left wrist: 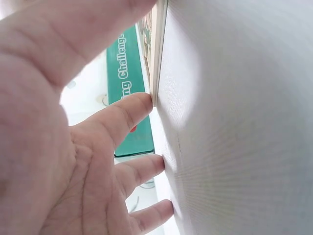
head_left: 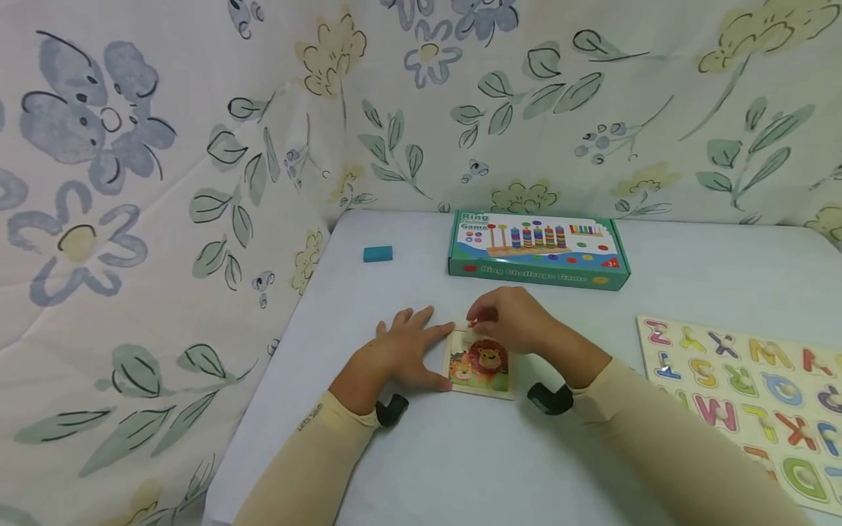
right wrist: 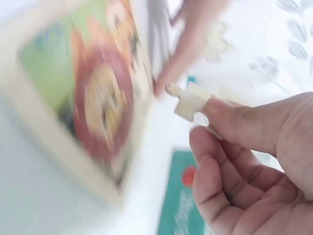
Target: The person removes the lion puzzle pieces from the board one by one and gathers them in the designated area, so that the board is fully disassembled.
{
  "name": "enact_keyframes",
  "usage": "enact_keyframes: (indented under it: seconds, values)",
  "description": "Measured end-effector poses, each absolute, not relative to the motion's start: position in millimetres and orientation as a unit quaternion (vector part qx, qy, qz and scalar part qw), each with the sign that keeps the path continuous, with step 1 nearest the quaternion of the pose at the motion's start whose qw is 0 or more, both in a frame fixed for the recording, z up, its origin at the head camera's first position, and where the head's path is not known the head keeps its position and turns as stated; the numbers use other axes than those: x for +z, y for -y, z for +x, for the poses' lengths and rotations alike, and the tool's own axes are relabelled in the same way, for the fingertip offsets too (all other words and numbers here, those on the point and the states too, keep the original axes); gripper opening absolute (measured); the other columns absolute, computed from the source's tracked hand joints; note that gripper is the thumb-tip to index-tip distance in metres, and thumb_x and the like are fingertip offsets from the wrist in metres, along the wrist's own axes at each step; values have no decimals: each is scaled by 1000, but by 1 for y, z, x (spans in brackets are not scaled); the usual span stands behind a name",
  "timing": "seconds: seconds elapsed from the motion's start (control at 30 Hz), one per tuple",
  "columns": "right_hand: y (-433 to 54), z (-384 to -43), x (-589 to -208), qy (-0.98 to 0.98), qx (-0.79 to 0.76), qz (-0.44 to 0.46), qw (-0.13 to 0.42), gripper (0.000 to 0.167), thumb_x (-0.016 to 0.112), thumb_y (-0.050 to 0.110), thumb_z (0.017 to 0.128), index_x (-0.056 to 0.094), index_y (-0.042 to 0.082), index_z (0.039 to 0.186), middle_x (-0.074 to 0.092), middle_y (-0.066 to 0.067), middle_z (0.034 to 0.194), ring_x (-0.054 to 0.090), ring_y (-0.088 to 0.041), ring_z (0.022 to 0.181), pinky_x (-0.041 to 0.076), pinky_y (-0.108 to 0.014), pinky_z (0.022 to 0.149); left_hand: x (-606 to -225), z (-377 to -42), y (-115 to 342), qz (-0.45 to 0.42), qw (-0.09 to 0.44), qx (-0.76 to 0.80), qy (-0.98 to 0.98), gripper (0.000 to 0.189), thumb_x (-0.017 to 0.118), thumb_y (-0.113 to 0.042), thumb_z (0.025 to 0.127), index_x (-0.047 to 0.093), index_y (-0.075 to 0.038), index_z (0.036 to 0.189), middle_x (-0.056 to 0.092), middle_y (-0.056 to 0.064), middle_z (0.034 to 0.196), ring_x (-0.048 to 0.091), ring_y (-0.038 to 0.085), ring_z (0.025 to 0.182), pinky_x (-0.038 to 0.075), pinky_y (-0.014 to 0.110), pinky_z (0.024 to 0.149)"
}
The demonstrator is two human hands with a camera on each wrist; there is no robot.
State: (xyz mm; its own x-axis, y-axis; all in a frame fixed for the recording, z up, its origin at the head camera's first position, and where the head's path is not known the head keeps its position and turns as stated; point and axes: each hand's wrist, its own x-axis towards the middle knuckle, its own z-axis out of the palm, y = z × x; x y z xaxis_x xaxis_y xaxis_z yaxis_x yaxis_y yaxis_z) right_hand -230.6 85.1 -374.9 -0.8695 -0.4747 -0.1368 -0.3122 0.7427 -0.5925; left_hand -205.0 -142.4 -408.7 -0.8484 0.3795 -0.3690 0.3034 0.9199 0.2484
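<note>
A small wooden jigsaw puzzle [head_left: 482, 394] with a lion picture lies on the white table between both hands. My left hand [head_left: 397, 356] has its fingers spread, with thumb and index fingertips at the puzzle's left edge. In the left wrist view, the index fingertip [left wrist: 145, 102] meets the edge of the board. Over the puzzle's top part, my right hand [head_left: 516, 320] pinches a jigsaw piece [right wrist: 191, 102] between thumb and index finger. The right wrist view shows the piece's pale wooden side, with a knob and a notch, held apart from the blurred board.
Behind the hands stands a green Ring Challenge Game box [head_left: 539, 252]. A small teal block [head_left: 378, 253] lies at the back left. On the right is a wooden alphabet board [head_left: 743, 380] with colourful letters. A floral cloth [head_left: 421, 131] hangs behind the table and along its left side.
</note>
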Motion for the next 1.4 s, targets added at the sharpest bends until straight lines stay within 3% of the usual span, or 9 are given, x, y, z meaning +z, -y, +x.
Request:
enact_keyframes:
  seconds: [0.2, 0.43, 0.77, 0.97, 1.17, 1.4]
  values:
    - [-131, -242, -372, -927, -277, -168, 188, 18, 75, 15, 95, 79, 12, 112, 76, 0, 104, 61, -22, 99, 57, -35, 82, -407, -203, 145, 176, 211, 87, -958, 97, 78, -66, 78, 32, -42, 160, 14, 2, 173, 10, 38, 157, 16, 74, 117]
    - [-150, -248, -392, -923, -278, -137, 226, 10, 77, 15, 92, 80, 14, 102, 73, 0, 94, 59, -21, 91, 54, -31, 80, -405, -198, 148, 161, 217, 92, -959, 96, 79, -64, 78, 34, -40, 160, 16, 3, 172, 11, 39, 157, 16, 74, 117]
    - [-149, -239, -395, -947, -224, -155, 172, 12, 75, 11, 93, 79, 11, 105, 73, -3, 99, 59, -22, 92, 56, -38, 85, -407, -200, 143, 173, 210, 99, -957, 95, 77, -65, 80, 32, -41, 160, 14, 2, 173, 9, 38, 157, 15, 75, 117]
    - [-119, -233, -392, -946, -219, -178, 157, 21, 76, 21, 93, 78, 18, 115, 66, -7, 114, 58, -26, 107, 54, -46, 95, -407, -202, 143, 177, 210, 96, -957, 95, 76, -66, 80, 31, -41, 160, 13, 2, 173, 9, 38, 158, 15, 74, 117]
    - [-85, -223, -395, -940, -199, -232, 148, 22, 78, 21, 92, 79, 23, 114, 59, -6, 115, 53, -24, 106, 55, -41, 92, -405, -202, 143, 178, 215, 98, -955, 94, 76, -66, 80, 32, -41, 160, 13, 2, 173, 9, 39, 158, 15, 76, 116]
    - [-76, -220, -396, -946, -173, -226, 157, 26, 78, 17, 91, 77, 26, 115, 58, -7, 121, 50, -27, 111, 55, -37, 88, -402, -201, 141, 178, 213, 97, -956, 95, 77, -65, 80, 32, -41, 160, 14, 2, 173, 9, 38, 157, 15, 75, 117]
